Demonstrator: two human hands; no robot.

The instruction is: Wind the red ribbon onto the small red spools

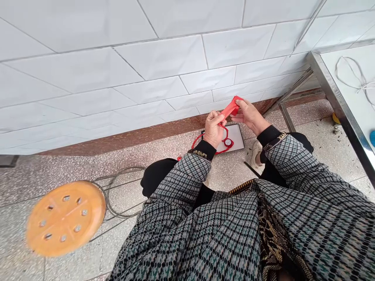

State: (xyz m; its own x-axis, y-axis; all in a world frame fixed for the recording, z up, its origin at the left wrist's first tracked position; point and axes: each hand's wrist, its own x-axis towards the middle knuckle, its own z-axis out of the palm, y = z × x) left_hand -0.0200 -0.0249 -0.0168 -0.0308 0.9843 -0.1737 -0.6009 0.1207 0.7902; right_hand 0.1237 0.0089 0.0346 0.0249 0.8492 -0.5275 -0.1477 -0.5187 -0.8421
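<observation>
Ahead of my knees, both hands hold a folded red strip [229,109] that looks soft, like cloth or thin plastic. My left hand [213,127] is closed round its lower end. At the upper end, my right hand [248,114] pinches it between thumb and fingers. A thin red cord or tube [197,141] loops below my left hand. Near it is a small red-rimmed round dial [228,143] with a white face. Under these lies a flat white tray or board [238,136] with a dark edge, partly hidden by my left hand.
A white tiled wall [164,58] rises close in front. To the left, an orange stool [66,218] with metal legs lies on its side on the speckled floor [225,169]. At right stands a metal-framed table [345,101] bearing a pale cable [363,84].
</observation>
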